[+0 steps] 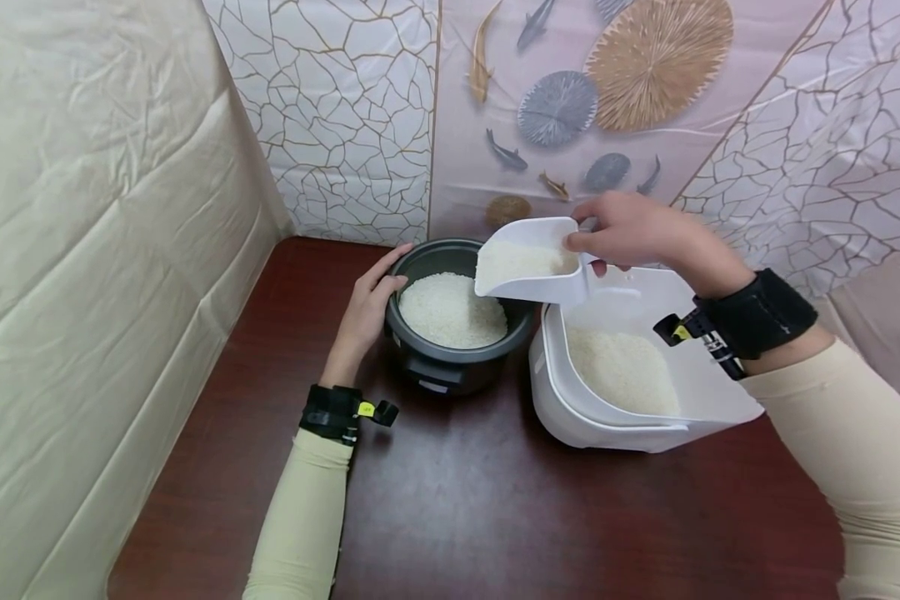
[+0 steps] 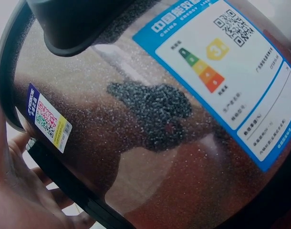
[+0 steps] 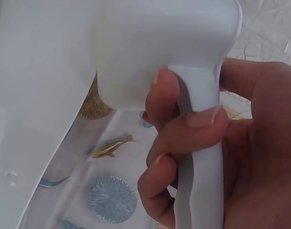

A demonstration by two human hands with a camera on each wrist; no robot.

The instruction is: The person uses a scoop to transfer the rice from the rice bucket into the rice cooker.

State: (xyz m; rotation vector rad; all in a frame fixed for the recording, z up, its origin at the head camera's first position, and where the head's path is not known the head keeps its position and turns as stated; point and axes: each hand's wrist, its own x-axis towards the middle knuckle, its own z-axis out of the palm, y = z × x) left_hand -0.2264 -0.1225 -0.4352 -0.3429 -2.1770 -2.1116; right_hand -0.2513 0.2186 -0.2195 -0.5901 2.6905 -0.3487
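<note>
A dark rice cooker (image 1: pixel 447 354) with white rice (image 1: pixel 452 310) inside stands near the back wall. My left hand (image 1: pixel 369 304) holds its left side, thumb at the rim; in the left wrist view the fingers (image 2: pixel 57 195) reach past the edge of the glossy, labelled body. My right hand (image 1: pixel 633 229) grips the handle of a white scoop (image 1: pixel 543 287), with the fingers wrapped round it in the right wrist view. Rice lies in the scoop, whose mouth overlaps the cooker's right rim in the head view. Below that hand is a white rice bin (image 1: pixel 607 433) with rice in it.
The dark red-brown table (image 1: pixel 435 500) carries the cooker and the bin, side by side. A patterned cloth (image 1: pixel 345 125) hangs behind them, and a cream cloth (image 1: pixel 120 250) runs along the left edge.
</note>
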